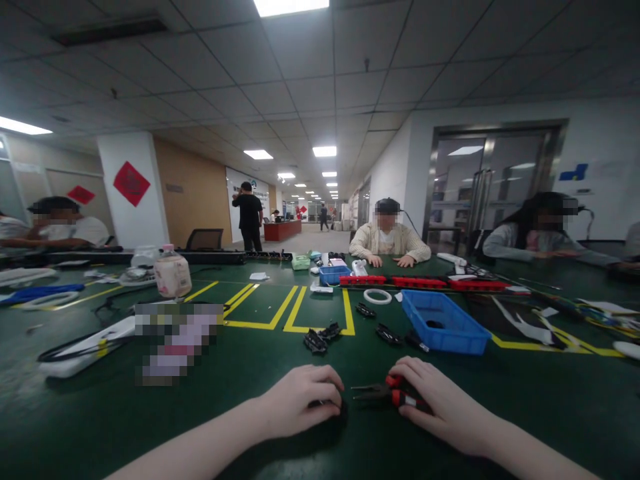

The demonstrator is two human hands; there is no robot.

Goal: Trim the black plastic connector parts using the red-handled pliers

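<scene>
My right hand (437, 400) is closed round the red-and-black handles of a pair of long-nosed pliers (373, 392). The jaws point left, slightly parted, with nothing visible between them. Across a small gap, my left hand (310, 403) has its fingers curled down near the table. Something dark shows under those fingertips, too hidden to name. Beyond my hands lie small black plastic parts (315, 341), with another black part (388, 335) farther right. Beside that one stands a blue plastic tray (453, 339) with a dark item inside.
Yellow tape (320, 329) marks the green table (240, 407). Left are a white power strip (90, 350) and a bottle (173, 272). A white ring (377, 297) lies before red strips (417, 283). A person (390, 240) sits opposite, hands on the table; others sit at both sides.
</scene>
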